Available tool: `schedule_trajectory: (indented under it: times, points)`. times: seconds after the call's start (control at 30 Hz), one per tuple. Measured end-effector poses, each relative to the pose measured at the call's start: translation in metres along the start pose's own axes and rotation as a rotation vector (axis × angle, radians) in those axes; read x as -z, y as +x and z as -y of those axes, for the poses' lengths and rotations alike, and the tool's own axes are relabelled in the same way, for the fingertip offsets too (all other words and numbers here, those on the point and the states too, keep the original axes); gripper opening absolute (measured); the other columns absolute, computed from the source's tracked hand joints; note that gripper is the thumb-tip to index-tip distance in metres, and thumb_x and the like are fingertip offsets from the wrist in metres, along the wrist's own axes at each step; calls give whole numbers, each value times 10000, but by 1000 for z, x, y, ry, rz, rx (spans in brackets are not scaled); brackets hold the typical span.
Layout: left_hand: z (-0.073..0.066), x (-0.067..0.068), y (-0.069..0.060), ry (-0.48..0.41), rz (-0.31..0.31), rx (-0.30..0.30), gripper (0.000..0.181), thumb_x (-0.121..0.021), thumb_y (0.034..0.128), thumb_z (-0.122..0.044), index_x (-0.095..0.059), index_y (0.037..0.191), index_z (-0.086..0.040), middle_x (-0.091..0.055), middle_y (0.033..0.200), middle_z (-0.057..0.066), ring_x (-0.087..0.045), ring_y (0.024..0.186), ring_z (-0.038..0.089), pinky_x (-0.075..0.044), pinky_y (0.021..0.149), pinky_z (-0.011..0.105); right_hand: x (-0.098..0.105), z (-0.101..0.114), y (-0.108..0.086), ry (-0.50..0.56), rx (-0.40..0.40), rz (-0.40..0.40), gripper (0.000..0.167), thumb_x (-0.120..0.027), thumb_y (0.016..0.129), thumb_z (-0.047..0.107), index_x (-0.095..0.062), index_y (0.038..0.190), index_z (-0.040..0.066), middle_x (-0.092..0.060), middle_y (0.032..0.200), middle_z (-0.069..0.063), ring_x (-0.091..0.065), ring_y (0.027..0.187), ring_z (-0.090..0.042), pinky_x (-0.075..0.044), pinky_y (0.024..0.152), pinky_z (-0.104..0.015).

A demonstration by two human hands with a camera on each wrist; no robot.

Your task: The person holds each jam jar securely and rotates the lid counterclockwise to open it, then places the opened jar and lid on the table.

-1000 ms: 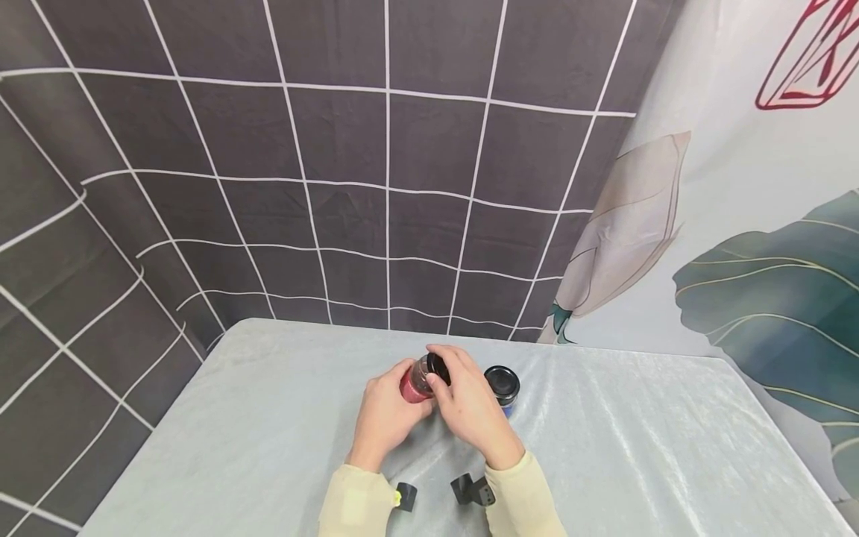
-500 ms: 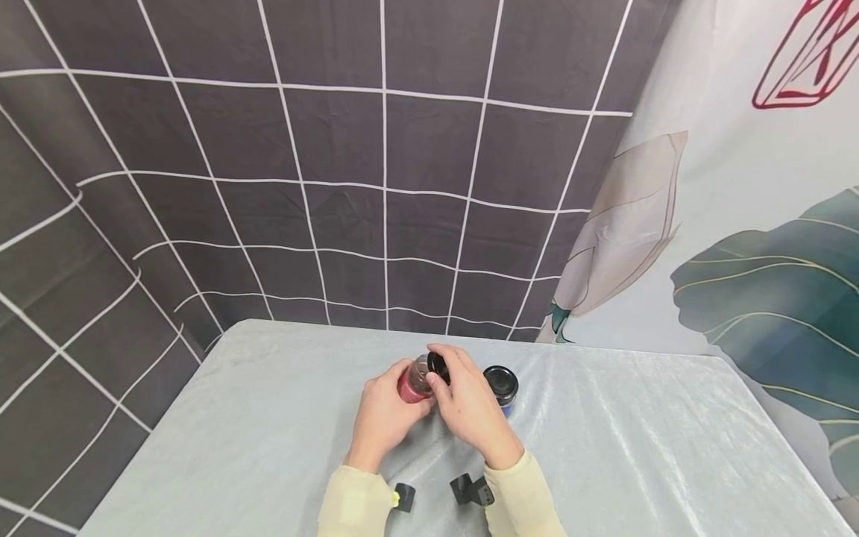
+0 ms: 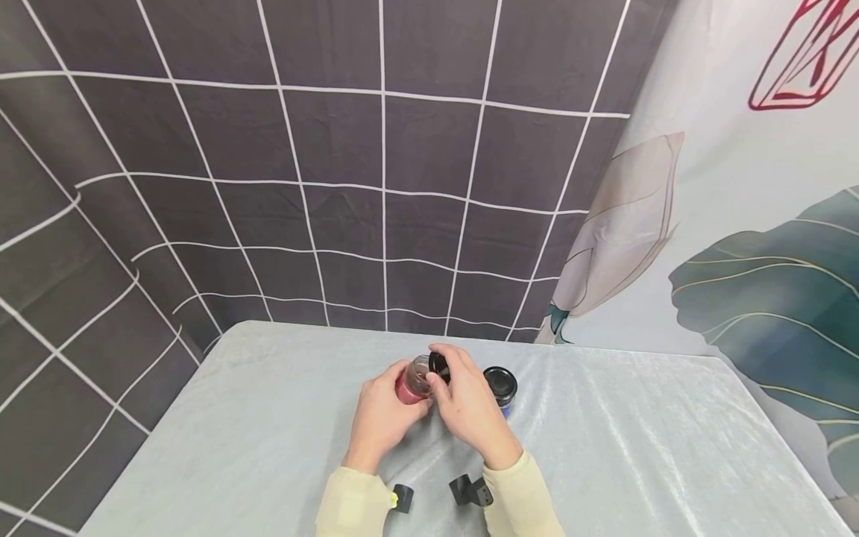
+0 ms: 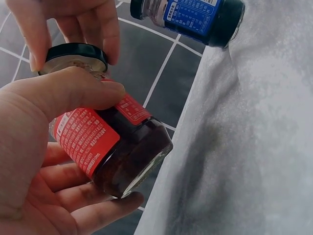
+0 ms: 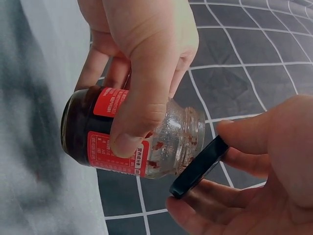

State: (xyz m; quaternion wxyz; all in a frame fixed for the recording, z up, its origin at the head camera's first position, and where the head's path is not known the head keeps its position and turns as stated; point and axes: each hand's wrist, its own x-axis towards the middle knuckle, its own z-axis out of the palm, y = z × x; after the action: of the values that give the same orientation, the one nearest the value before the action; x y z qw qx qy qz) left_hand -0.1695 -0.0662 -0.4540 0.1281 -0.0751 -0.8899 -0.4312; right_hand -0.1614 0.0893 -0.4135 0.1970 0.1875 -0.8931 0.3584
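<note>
My left hand [image 3: 379, 418] grips a glass jar [image 3: 408, 389] with a red label, tilted over the table. Dark contents fill its bottom part, and reddish bits cling inside the clear neck in the right wrist view. In my right hand [image 3: 473, 406] is the jar's black lid [image 5: 199, 166], pinched by its rim between thumb and fingers. The lid stands at an angle to the jar's mouth, with a gap on one side; whether its lower edge touches the glass I cannot tell. A second jar [image 4: 193, 19], blue-labelled and black-lidded, stands just right of my right hand.
A pale grey cloth covers the table [image 3: 637, 432]. Behind it hangs a dark curtain [image 3: 335, 216] with a white grid, and a leaf-patterned one on the right. Black camera mounts [image 3: 470, 491] stick out from both wrists between the sleeves.
The red-labelled jar has shifted slightly left, away from the lid, and the gap between them has widened a little. The right hand and the blue-labelled jar look nearly the same.
</note>
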Motion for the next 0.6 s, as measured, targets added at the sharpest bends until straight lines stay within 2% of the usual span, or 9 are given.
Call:
schedule_trajectory:
  times: [0.27, 0.6]
  points:
    - [1, -1, 1, 1, -7, 9, 526, -881, 700, -248, -686, 1183, -171, -733, 966, 0, -675, 847, 152, -550, 776, 371, -1, -1, 0, 6, -8, -3, 386, -670, 942, 83, -581, 1311, 14, -629, 1271, -156, -609, 1191, -292, -488, 975, -466]
    - [3, 0, 1, 7, -26, 18, 558, -878, 691, -242, -681, 1197, -110, -738, 977, 45, -684, 848, 176, -561, 774, 388, -2, -3, -1, 31, -24, 24, 406, -670, 955, 117, -544, 1329, 22, -603, 1281, -165, -626, 1094, -277, -512, 915, -448]
